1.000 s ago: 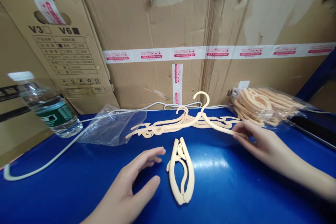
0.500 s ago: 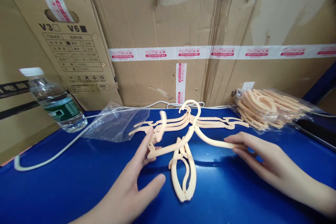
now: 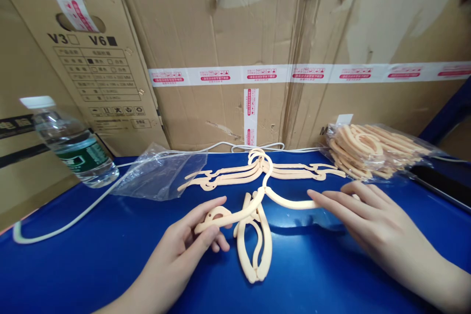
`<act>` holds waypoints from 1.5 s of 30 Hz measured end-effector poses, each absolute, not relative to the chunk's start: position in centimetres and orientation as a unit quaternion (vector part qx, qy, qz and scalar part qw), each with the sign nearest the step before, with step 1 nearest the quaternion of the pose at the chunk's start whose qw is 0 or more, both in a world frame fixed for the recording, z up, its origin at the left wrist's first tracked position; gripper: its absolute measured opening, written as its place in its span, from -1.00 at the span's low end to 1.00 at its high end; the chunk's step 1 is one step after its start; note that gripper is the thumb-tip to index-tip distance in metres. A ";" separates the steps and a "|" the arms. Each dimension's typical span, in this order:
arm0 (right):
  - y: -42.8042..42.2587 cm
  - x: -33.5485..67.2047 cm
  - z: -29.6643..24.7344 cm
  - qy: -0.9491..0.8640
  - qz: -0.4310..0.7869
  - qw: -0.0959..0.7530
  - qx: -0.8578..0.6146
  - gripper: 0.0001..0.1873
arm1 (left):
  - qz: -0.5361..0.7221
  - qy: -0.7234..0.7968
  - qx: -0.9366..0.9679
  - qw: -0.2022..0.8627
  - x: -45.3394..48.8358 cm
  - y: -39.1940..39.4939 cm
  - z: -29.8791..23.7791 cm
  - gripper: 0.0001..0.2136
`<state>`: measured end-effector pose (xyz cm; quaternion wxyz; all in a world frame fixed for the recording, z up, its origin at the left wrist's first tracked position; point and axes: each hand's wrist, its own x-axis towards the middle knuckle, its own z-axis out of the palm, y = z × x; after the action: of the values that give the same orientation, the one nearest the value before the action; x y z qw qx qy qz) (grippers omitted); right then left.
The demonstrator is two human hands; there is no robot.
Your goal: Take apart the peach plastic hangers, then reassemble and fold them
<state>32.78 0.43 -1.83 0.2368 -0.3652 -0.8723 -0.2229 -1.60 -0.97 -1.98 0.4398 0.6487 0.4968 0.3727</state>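
An unfolded peach plastic hanger (image 3: 279, 199) lies spread across the blue table (image 3: 110, 265), its hook pointing away from me. My left hand (image 3: 186, 250) pinches its left arm end between thumb and fingers. My right hand (image 3: 362, 221) holds the right arm end, fingers stretched over it. Under the hanger lies a folded hanger (image 3: 254, 245), closed into a narrow loop. Behind them rests a pile of unfolded hangers (image 3: 235, 175).
A clear empty plastic bag (image 3: 162, 174) lies at the left. A water bottle (image 3: 69, 144) lies on its side further left, with a white cable (image 3: 66, 223) near it. A bag of folded hangers (image 3: 371, 149) sits at the right. Cardboard boxes (image 3: 221, 34) wall the back.
The hanger held by my right hand came down from the pile toward me. My left hand reached up and took its left arm end; both hands now hold it low over the folded hanger.
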 end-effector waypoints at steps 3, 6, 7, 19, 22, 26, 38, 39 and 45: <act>-0.1 32.7 -1.7 -0.859 -0.295 0.214 -0.361 -0.42 | 0.368 0.497 0.650 0.441 -1.6 -1.0 -1.9 -0.53; -0.4 32.5 -1.6 -0.847 -0.329 0.214 -0.358 -0.47 | 0.365 0.498 0.652 0.441 -1.6 -1.0 -1.9 -0.54; -0.4 32.4 -1.5 -0.845 -0.333 0.216 -0.358 -0.49 | 0.364 0.497 0.653 0.441 -1.6 -1.0 -1.9 -0.54; -0.5 31.6 -2.2 -0.836 -0.082 0.351 -0.413 -0.63 | 0.389 0.484 0.638 0.456 -1.8 -0.9 -2.5 -0.54; 0.2 31.4 -2.0 -0.815 0.002 0.395 -0.423 -0.72 | 0.387 0.490 0.634 0.456 -1.7 -0.8 -2.2 -0.53; 1.0 31.6 -1.7 -0.753 0.211 0.417 -0.463 -0.66 | 0.388 0.497 0.624 0.461 -1.4 -0.9 -1.7 -0.52; 1.3 31.3 -1.8 -0.613 0.430 0.471 -0.466 -0.60 | 0.448 0.491 0.531 0.526 -0.8 -0.9 -1.4 -0.63; 1.3 31.3 -2.0 -0.598 0.449 0.479 -0.460 -0.60 | 0.449 0.483 0.529 0.534 -0.9 -0.8 -1.4 -0.64; 1.0 30.5 -1.6 -0.556 0.512 0.496 -0.429 -0.70 | 0.473 0.451 0.501 0.568 -0.6 -1.0 -1.3 -0.71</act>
<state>30.46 1.01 -1.65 0.4959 -0.4286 -0.5555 0.5117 -0.65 -0.97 -1.29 0.5677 0.5005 0.4515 0.4726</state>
